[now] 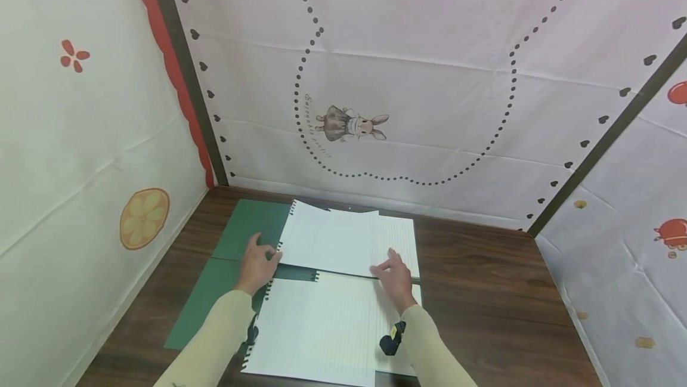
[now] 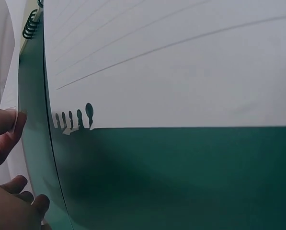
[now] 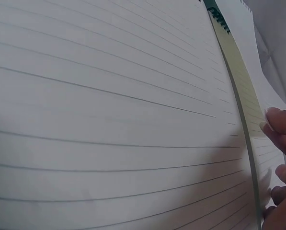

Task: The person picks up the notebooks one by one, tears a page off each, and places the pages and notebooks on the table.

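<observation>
A loose white ruled sheet (image 1: pixel 327 238) with torn spiral holes along its left edge is held over the far open notebook (image 1: pixel 401 241). My left hand (image 1: pixel 259 266) pinches its near left corner between thumb and finger. At the near right corner, the sheet is pinched by my right hand (image 1: pixel 395 276). In the left wrist view the held sheet's edge (image 2: pixel 11 98) rises off the green surface. Closer to me, another torn-edged sheet (image 1: pixel 311 333) lies over a second open notebook (image 1: pixel 399 348), its spiral partly covered.
Green covers (image 1: pixel 256 229) of the notebooks lie to the left, one behind the other. The dark wooden table (image 1: pixel 483 291) extends to the right. Printed white cloth walls (image 1: pixel 418 107) enclose the back and both sides.
</observation>
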Demonstrator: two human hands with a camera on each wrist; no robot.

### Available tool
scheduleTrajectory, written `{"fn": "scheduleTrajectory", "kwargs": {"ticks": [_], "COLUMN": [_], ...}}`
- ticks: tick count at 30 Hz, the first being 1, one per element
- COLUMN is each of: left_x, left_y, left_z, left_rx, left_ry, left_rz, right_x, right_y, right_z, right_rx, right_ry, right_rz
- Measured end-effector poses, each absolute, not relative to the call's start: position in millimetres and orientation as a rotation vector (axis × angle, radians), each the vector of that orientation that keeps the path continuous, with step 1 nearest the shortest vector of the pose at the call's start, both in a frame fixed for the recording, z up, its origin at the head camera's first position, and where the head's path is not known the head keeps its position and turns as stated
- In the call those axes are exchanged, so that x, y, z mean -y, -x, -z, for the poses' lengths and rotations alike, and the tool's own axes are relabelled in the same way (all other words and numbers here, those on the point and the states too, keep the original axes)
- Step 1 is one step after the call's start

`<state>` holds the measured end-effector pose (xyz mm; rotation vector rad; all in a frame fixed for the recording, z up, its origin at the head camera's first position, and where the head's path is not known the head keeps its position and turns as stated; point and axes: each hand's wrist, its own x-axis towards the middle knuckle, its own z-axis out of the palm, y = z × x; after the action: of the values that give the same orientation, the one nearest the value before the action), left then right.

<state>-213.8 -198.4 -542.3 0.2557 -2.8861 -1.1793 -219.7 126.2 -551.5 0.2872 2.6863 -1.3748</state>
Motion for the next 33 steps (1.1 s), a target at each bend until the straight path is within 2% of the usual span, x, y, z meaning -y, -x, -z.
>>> {"fn": "scheduleTrajectory", "kwargs": {"ticks": [33], "left_x": [213.2], "left_y": [209.6], "left_z": [548.4], "left_rx": [2.928], "left_ry": [-0.314], "left_rz": [1.060], "right_x": [-108.9], "right_y": [218.5], "right_z": [559.2], "right_rx": [-2.758], "right_ry": [-0.276], "right_rz": [1.311]}}
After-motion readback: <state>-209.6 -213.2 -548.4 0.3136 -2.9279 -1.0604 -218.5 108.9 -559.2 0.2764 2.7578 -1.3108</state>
